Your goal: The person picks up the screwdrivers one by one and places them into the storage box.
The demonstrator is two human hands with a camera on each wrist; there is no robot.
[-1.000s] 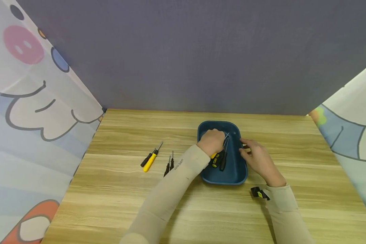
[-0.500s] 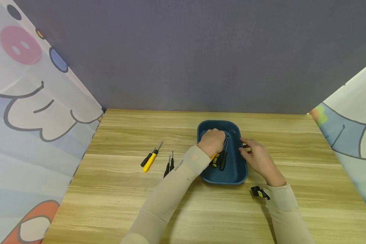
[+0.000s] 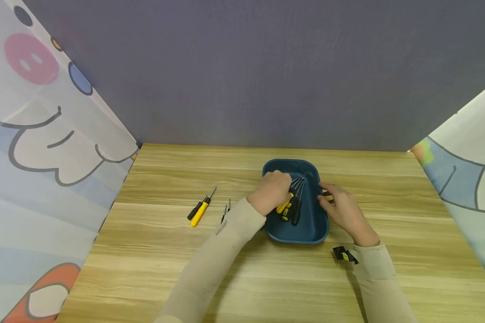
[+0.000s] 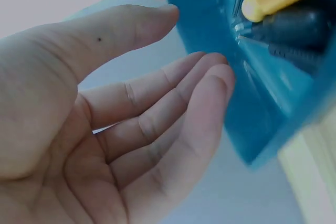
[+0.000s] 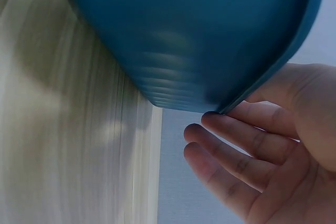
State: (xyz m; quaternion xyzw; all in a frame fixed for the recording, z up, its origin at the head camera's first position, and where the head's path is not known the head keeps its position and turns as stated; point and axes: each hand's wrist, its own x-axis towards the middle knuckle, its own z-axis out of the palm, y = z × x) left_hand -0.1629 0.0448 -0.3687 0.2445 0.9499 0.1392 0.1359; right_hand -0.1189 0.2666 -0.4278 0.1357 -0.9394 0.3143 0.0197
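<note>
A dark blue tray [image 3: 295, 235] stands on the table with several screwdrivers in it. Among them are a yellow-handled screwdriver [image 3: 282, 207], a black-and-yellow screwdriver [image 3: 288, 211] and a black screwdriver [image 3: 297, 213]. My left hand [image 3: 270, 192] is over the tray's left side. In the left wrist view its thumb and loosely bent fingers [image 4: 157, 119] stand apart with nothing between them, beside the tray wall [image 4: 205, 30]. With its fingertips, my right hand [image 3: 343, 211] touches the tray's right rim; in the right wrist view its thumb tip is hidden behind the rim [image 5: 257, 82].
On the table [image 3: 153, 251], left of the tray, lie a small black screwdriver [image 3: 195, 211] and a yellow screwdriver [image 3: 200, 214]. Slim screwdrivers [image 3: 225, 213] are partly hidden by the left sleeve. A black piece with a yellow mark [image 3: 345, 255] is near the right cuff. A grey wall [image 3: 266, 89] stands behind.
My left hand has drawn back to the left, away from the tools in the tray, uncovering more of their handles and shafts. The right hand has stayed at the rim.
</note>
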